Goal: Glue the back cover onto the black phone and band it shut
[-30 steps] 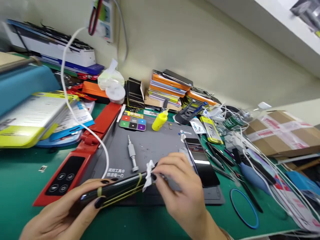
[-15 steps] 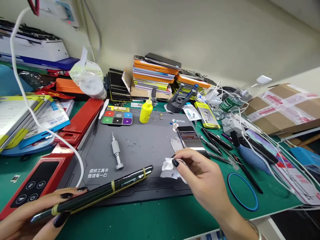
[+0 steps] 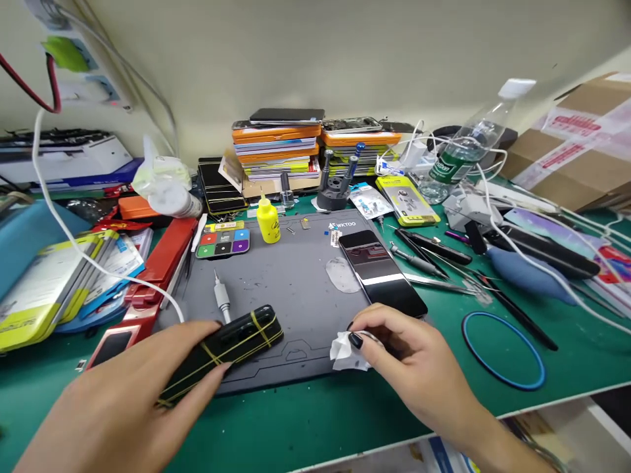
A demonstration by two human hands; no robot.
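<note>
My left hand [image 3: 148, 374] is closed around a dark phone [image 3: 246, 338] bound with thin yellow bands, held tilted over the front of the grey work mat [image 3: 290, 289]. Between the thumb and fingers of my right hand [image 3: 404, 348] is a crumpled white tissue [image 3: 348, 351], just above the mat's front right part. Behind that hand lies a black phone [image 3: 384, 272], its glossy face up, beside a clear round film [image 3: 344, 274]. A grey screwdriver [image 3: 221, 297] lies beyond the banded phone, which hides its lower end.
A yellow bottle [image 3: 268, 222] and a coloured magnetic box [image 3: 224, 242] stand at the mat's back. Tweezers [image 3: 438, 282], a blue ring [image 3: 505, 351] and white cables [image 3: 522, 243] lie on the right. A red device [image 3: 165, 253] is on the left, stacked boxes [image 3: 276, 148] behind.
My left hand has turned the banded phone from edge-on to showing its broad side, and come further into view. My right hand still pinches the tissue. The camera view has shifted.
</note>
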